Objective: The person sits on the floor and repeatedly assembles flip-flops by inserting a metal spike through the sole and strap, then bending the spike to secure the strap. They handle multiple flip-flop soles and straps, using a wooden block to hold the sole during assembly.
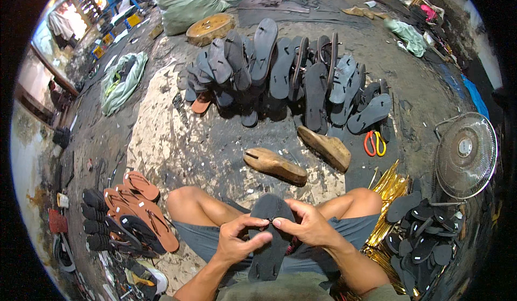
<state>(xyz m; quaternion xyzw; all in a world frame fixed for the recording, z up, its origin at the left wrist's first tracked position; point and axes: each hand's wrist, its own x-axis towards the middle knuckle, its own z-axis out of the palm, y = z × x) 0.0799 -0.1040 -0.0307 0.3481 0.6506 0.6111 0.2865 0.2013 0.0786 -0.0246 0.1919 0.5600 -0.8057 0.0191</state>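
Over my lap I hold a dark grey sandal sole [271, 251] upright between both hands, its rounded end pointing away from me. My left hand [237, 238] grips its left edge, with the forefinger and thumb on its face. My right hand [306, 224] wraps the right edge, and its thumb presses beside a small dark piece at a hole near the upper middle. Two slits show at the sole's lower end. Whatever my curled fingers touch behind the sole is hidden. Just beyond my lap lie two wooden shoe lasts [276, 166] [324, 148].
Many grey sandals [264, 50] stand in a bunch ahead. Brown sandals [142, 212] and black ones lie left of my knee. On the right are scissors [375, 143] with red and yellow handles, golden strips [386, 196], a black sandal pile [421, 244] and a fan [466, 149].
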